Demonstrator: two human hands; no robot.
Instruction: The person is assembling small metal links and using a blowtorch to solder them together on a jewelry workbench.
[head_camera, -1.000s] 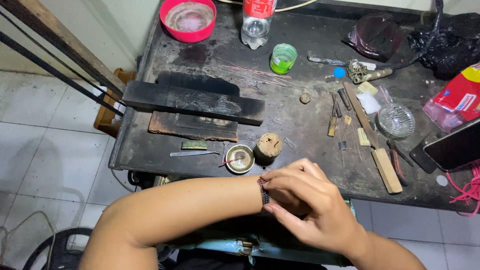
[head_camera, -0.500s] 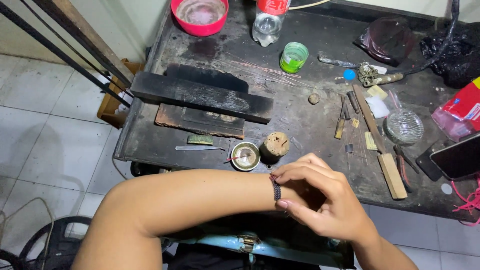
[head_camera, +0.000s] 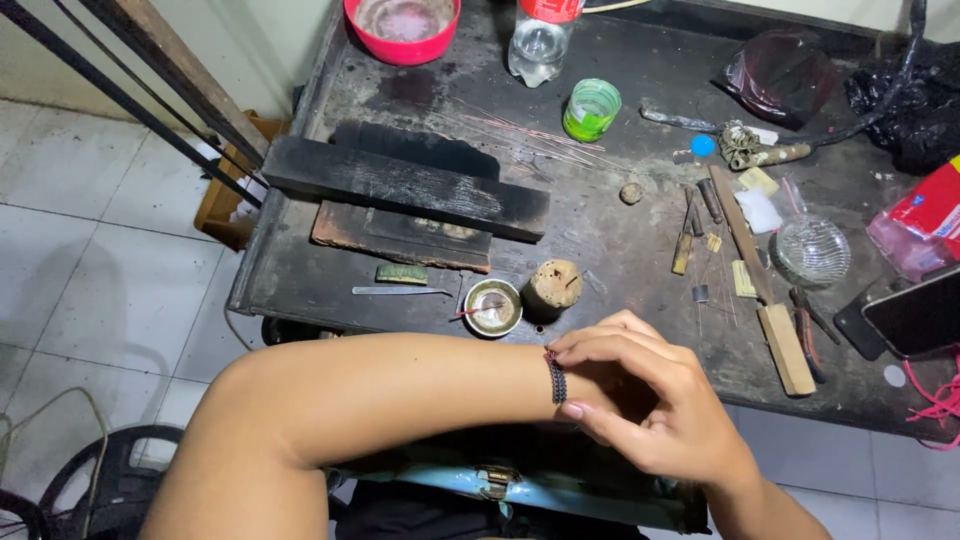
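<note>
Head view, looking down on a worn dark workbench (head_camera: 620, 240). A dark chain bracelet (head_camera: 555, 379) sits wrapped around the left wrist, just in front of the bench's near edge, and the step in hand appears to be fitting or fastening it there. The right hand (head_camera: 640, 405) is cupped over the wrist, thumb and fingertips pinching the band from either side. The left forearm (head_camera: 380, 400) lies level across the lap, reaching from left to right; the left hand itself is covered by the right, so whether it is open or clenched cannot be told. Any clasp is too small to make out. The next move calls for a fine fingertip pinch with the wrist held steady. Just beyond the hands stand a small metal dish (head_camera: 493, 306) and a cork-like wooden stub (head_camera: 553, 287).
</note>
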